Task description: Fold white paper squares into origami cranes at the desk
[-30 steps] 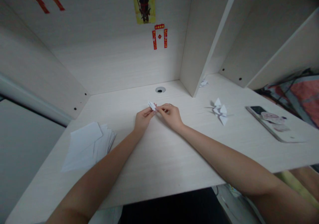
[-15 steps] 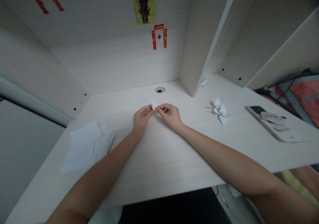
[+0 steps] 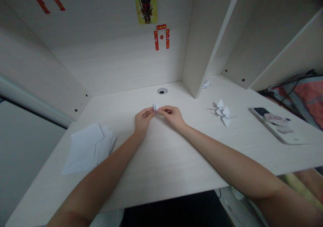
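"Fingers of the left hand (image 3: 142, 121) and right hand (image 3: 174, 116)?"
"Pinching a folded white paper (image 3: 155, 105) between their tips."
"And the step?"
"Likely shaping folds; the next move calls for steady pressure."

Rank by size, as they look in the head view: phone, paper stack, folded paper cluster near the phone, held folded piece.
Paper stack
Phone
Folded paper cluster
Held folded piece, partly hidden

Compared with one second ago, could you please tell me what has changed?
The folded paper has turned from leaning left to standing more upright, the left hand shifting slightly left. Neither it nor the right hand has let go. The paper stack, paper shapes and phone stayed put.
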A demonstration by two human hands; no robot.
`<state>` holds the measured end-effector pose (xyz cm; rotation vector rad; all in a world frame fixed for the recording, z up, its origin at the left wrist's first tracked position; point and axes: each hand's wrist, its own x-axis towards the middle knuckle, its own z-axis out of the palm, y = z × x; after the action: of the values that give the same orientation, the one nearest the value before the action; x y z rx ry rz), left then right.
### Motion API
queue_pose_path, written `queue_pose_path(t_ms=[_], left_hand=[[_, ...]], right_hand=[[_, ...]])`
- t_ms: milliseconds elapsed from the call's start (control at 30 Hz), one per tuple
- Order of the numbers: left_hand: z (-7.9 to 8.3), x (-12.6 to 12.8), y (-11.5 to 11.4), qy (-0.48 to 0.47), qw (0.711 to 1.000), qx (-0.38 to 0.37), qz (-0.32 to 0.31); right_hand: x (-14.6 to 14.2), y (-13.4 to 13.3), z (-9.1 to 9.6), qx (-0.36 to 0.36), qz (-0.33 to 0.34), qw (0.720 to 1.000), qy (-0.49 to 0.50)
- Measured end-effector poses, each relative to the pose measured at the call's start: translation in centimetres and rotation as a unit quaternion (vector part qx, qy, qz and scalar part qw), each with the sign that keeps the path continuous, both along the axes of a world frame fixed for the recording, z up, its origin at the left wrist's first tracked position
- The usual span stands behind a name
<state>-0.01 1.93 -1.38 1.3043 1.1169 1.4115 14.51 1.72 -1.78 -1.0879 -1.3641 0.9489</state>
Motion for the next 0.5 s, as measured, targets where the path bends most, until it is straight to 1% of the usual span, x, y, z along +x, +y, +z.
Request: queue_pose_path(t_ms=[100,300,500], left_hand=[[-0.07,-0.02,-0.01,0.001,1.000,0.005,0.002],[-0.06,-0.02,-0.08,0.018,1.000,0.011,-0.001],[0.02,0.07,-0.18,0.014,1.000,-0.005,-0.018]], right_hand=[[0.01,0.11,-0.14,-0.001,0.008,1.000,0.010],[-0.12,0.22,-0.21,-0.023,0.050,0.996,0.066],[-0.04,0.32,-0.22,-0.024,0.035,0.995,0.092]])
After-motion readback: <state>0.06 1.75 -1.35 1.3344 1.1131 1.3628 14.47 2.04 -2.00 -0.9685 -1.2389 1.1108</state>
